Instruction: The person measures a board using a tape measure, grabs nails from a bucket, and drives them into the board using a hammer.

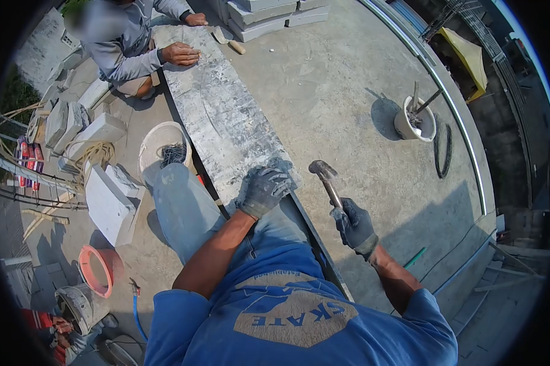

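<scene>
My right hand [356, 227], in a dark glove, is closed around the handle of a hammer [327, 177], raised to the right of a long, worn board [220, 104]. The hammer's head points up and away from me. My left hand [264, 190], also gloved, rests at the near end of the board's visible surface, close to my knee. Its fingers are curled and pressed together; whatever is under them is hidden. I sit astride the board, my legs partly covering the view of it.
A co-worker [128, 55] crouches at the board's far end, both hands on or beside it, near a wooden-handled tool [237, 47]. A white bucket [153, 140] with wire pieces stands left; another bucket [403, 122] stands right. Pale blocks [110, 204] and a pink bucket [86, 271] lie left.
</scene>
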### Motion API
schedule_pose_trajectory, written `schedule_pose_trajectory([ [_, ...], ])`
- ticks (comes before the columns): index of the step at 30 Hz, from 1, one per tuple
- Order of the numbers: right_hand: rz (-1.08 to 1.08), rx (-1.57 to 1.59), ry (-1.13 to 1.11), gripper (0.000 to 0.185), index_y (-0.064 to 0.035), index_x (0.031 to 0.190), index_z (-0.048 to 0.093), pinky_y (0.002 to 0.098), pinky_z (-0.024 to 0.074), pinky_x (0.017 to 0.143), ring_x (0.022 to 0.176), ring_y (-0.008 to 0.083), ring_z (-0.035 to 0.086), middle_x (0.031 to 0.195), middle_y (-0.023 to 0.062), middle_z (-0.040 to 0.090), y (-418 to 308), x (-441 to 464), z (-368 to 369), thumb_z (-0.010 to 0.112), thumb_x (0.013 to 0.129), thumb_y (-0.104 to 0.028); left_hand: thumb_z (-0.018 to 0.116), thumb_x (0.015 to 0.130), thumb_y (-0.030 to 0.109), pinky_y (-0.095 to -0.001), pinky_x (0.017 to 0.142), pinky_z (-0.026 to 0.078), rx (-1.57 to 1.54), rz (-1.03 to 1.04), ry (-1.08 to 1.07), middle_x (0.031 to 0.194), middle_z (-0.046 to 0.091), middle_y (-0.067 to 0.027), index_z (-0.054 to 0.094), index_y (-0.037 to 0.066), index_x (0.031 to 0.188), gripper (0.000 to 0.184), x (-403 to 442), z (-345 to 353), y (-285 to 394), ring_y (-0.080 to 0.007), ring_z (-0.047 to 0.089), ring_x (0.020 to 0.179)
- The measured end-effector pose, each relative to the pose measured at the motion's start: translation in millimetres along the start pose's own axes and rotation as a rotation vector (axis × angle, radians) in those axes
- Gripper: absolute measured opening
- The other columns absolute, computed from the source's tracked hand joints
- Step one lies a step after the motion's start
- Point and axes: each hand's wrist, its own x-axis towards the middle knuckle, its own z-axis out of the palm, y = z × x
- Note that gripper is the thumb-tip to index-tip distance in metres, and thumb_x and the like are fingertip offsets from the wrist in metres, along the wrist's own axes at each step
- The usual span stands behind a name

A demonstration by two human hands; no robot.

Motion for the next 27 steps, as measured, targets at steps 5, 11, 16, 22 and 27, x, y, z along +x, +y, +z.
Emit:
schedule_pose_trajectory([
  [5,-0.327,-0.432,0.051,0.029,-0.0061,0.127,0.055,0.0324,0.0477,0.048,0.051,0.0199,0.063,0.067,0.0077,0.063,16,-2,8,0.055,0.102,-0.022,0.048,0.097,0.024,-0.0386,0.097,0.049,-0.042,-0.102,-0.059,0.113,0.065,-0.0098,0.057,0.007,0.119,0.029,-11,16,-7,-0.0218,0.062,0.109],
  [11,-0.580,-0.497,0.125,0.034,-0.0011,0.125,0.049,0.0462,0.0482,0.050,0.062,0.0423,0.066,0.072,0.0231,0.064,-38,-14,21,0.061,0.095,-0.015,0.063,0.083,0.022,-0.0436,0.098,0.046,-0.019,-0.110,-0.038,0.109,0.068,-0.0069,0.068,0.012,0.105,0.025,-11,19,-14,-0.0260,0.061,0.107],
  [16,-0.403,-0.714,-0.030,0.032,-0.0010,0.119,0.046,0.0465,0.0494,0.051,0.061,0.0409,0.066,0.069,0.0219,0.063,13,9,22,0.059,0.095,-0.016,0.056,0.091,0.014,-0.0355,0.098,0.047,0.371,0.094,0.139,0.106,0.068,-0.0064,0.065,0.013,0.112,0.023,-4,-9,20,-0.0225,0.062,0.107],
  [22,-0.707,-0.590,0.119,0.055,0.0035,0.133,0.044,0.0465,0.0500,0.051,0.060,0.0422,0.065,0.078,0.0236,0.065,-11,-12,25,0.067,0.086,-0.010,0.062,0.085,0.018,-0.0406,0.096,0.046,-0.050,-0.056,0.111,0.101,0.069,-0.0070,0.068,0.011,0.106,0.022,-8,12,1,-0.0257,0.061,0.104],
  [27,-0.471,-0.692,0.037,0.043,-0.0006,0.126,0.048,0.0478,0.0503,0.053,0.064,0.0441,0.066,0.079,0.0252,0.066,31,1,27,0.065,0.088,-0.011,0.067,0.084,0.022,-0.0420,0.102,0.043,0.233,-0.074,0.227,0.102,0.069,-0.0064,0.068,0.014,0.119,0.036,-2,-14,36,-0.0233,0.062,0.103],
])
